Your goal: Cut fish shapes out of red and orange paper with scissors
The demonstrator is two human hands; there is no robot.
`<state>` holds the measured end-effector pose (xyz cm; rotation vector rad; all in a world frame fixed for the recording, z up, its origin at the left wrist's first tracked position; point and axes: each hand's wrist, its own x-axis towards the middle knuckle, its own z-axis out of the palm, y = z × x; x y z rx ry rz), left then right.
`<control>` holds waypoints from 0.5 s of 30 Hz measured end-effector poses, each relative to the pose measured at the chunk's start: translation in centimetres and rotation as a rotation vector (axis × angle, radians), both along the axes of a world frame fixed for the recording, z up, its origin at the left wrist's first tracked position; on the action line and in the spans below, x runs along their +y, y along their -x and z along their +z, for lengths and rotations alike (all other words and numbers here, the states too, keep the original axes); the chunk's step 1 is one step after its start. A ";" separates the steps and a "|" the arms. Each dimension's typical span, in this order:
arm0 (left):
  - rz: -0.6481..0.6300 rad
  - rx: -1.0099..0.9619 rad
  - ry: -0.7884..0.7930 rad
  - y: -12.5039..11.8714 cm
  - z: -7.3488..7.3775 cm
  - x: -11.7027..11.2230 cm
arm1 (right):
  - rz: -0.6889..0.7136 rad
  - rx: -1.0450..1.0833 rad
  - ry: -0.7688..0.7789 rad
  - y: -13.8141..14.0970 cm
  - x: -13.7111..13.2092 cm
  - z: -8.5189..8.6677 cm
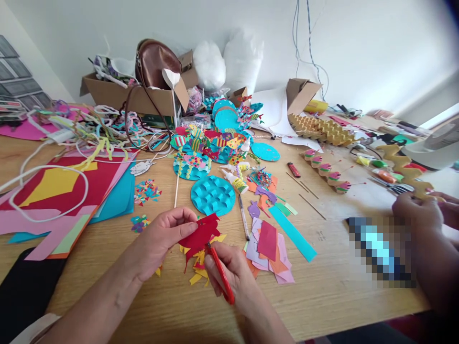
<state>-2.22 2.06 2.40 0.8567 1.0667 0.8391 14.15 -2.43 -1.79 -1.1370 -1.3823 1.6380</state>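
Observation:
My left hand (167,239) pinches a piece of red paper (202,234) between thumb and fingers, held above the table. Red-handled scissors (223,276) are gripped in my right hand (233,272), their tips at the lower right edge of the red paper. A thin strip hangs down from that paper. Below it lie yellow and red paper scraps (198,277). Just beyond my hands rests a blue disc with raised paper scales (213,195). A pen (244,217) and a stack of pink, lilac and orange paper pieces (268,246) lie to the right of my right hand.
Coloured paper sheets (75,191) and a tangle of cords (103,129) cover the left side. Decorated paper fish (201,143), glue bottles (236,181) and a cardboard box (118,98) stand farther back. At right, another person's hands (418,210) hold a wavy cardboard strip (405,165).

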 end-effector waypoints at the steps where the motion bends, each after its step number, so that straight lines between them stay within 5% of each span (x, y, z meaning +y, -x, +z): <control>1: 0.033 -0.024 0.019 -0.2 -0.2 -0.2 | -0.003 0.001 0.005 0.1 0.0 0.0; 15: 0.229 0.068 -0.142 -0.7 0.2 -1.2 | -0.018 0.066 0.120 0.5 -0.1 0.3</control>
